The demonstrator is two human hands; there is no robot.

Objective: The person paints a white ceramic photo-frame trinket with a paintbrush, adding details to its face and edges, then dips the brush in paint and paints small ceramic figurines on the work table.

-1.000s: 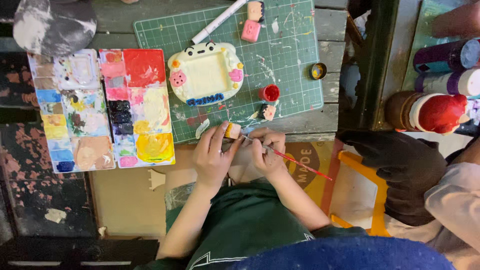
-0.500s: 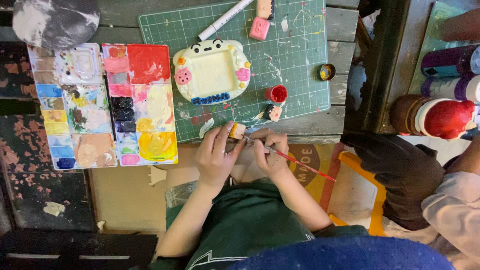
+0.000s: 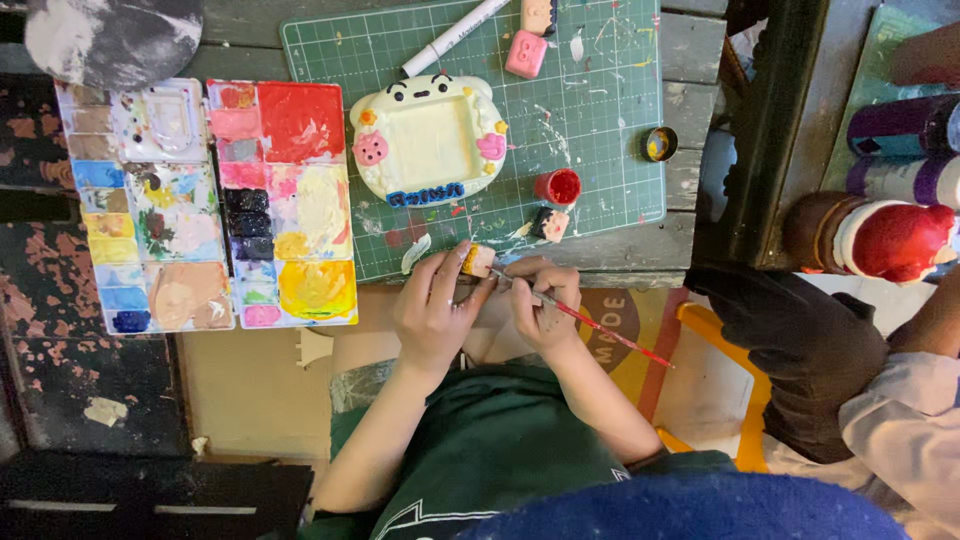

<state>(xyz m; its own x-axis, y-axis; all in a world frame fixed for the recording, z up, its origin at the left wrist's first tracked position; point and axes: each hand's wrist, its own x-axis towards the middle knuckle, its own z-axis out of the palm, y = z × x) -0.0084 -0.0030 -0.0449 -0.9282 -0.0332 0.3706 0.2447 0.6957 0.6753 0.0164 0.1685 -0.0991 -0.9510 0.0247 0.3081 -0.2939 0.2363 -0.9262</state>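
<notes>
In the head view, the left hand [image 3: 432,312] holds a small clay piece [image 3: 477,260] between the thumb and the fingers, just at the near edge of the table [image 3: 690,50]. The right hand [image 3: 540,305] is closed around a thin paintbrush [image 3: 585,320] with a red handle; the brush tip touches the small clay piece, and the handle points away to the right, over the near edge.

On the table lies a green cutting mat [image 3: 610,110]. In the middle of the mat sits a cream-coloured frame [image 3: 428,140] in an animal shape, with pink decorations and blue letters on its lower side. Near the frame, to the right, there is a small red paint cap [image 3: 558,186] and beside it a small painted figure [image 3: 549,224], close to the near edge of the mat. A white marker [image 3: 455,37] and a pink block [image 3: 526,54] lie at the far edge of the mat. To the left of the mat are two paint palettes [image 3: 210,205] with many mixed colours, touching each other. At the right edge of the view, another person's sleeve [image 3: 900,420] is seen.
</notes>
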